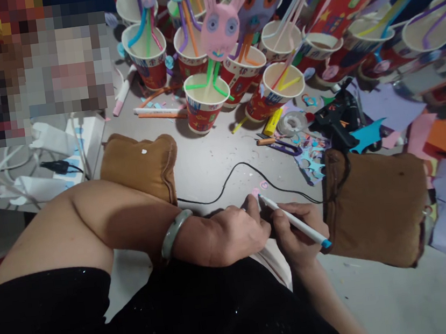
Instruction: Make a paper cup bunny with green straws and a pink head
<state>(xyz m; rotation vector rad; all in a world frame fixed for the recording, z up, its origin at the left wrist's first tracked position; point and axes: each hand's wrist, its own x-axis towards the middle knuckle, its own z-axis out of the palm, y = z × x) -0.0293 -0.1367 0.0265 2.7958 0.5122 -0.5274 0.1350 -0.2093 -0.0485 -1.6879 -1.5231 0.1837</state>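
Observation:
A white marker [297, 222] with a blue end is gripped in my right hand [302, 233], its tip slanting up-left to a small pink paper piece [255, 191]. My left hand [237, 234], with a pale bangle [175, 233] on the wrist, has curled fingers. Its index fingertip presses at the edge of that pink piece; the other fingers are partly hidden. Just right of the tip lies another small pink piece [264, 185] with a drawn outline. A black cord [225, 185] crosses the table beyond my hands.
Brown cushions [137, 164] [378, 207] flank my hands. Red paper cups [204, 109] with straws and paper animal faces [220, 32] stand behind. A glue gun [334, 126], tape [293, 123] and paper scraps [312, 161] lie right. Power strips [90, 142] and a blurred person [68, 67] are left.

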